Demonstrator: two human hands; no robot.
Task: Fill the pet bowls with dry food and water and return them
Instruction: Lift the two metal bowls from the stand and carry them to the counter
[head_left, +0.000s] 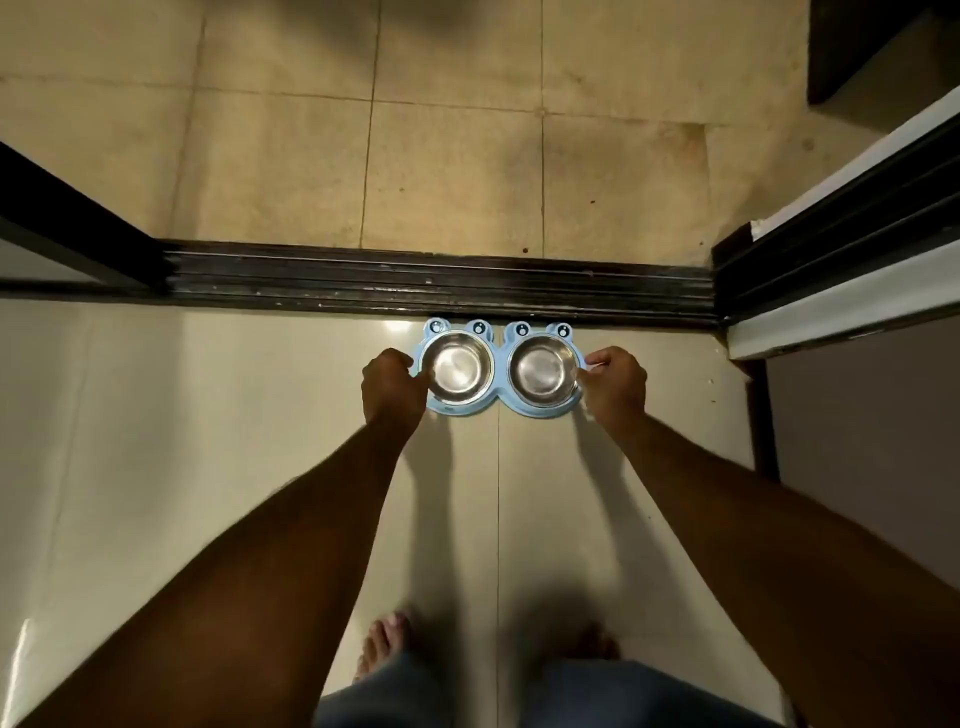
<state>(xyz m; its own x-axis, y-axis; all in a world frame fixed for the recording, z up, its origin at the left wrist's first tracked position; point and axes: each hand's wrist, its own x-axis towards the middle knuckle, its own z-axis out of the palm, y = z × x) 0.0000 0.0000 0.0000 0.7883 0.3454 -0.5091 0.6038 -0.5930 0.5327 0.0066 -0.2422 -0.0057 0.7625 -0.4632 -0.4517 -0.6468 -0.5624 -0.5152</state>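
**Track crowds 12 o'clock**

The door track (441, 283) runs just beside the blue bowl stand (498, 358) at 12 o'clock. A door frame (753, 291) stands at 3 o'clock, apart. Bare pale floor (208, 415) spreads at 9 and 6 o'clock.

The person's two forearms are bare all the way down to the bare left hand (392, 387) and bare right hand (615, 387), with fine hairs along the right forearm (727, 493). Faded blue, denim-like trouser legs (384, 699) cover the legs. The left foot (382, 647) is bare; the right foot (592, 642) is blurred.
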